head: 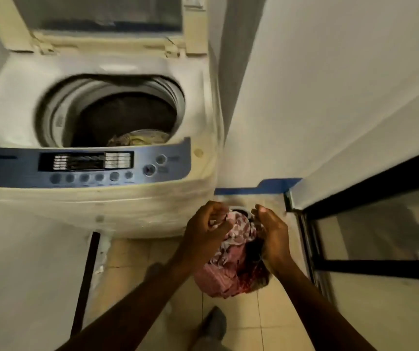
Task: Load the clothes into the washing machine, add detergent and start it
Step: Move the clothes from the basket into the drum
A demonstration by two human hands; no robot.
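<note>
Both hands, left hand (207, 224) and right hand (271, 230), curled closed gripping clothes (231, 257) between them; lift bundle whole, clear washing machine (97, 198) rim up-left.

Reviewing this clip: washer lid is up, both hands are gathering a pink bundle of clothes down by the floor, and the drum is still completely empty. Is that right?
Not quite. The head view shows the drum is not empty: a yellowish patterned garment already lies at its bottom. The rest holds: the lid is up, and the left hand and right hand grip the pink bundle of clothes low beside the washer.

Both hands (241, 234) on pink clothes (228, 264)
</note>
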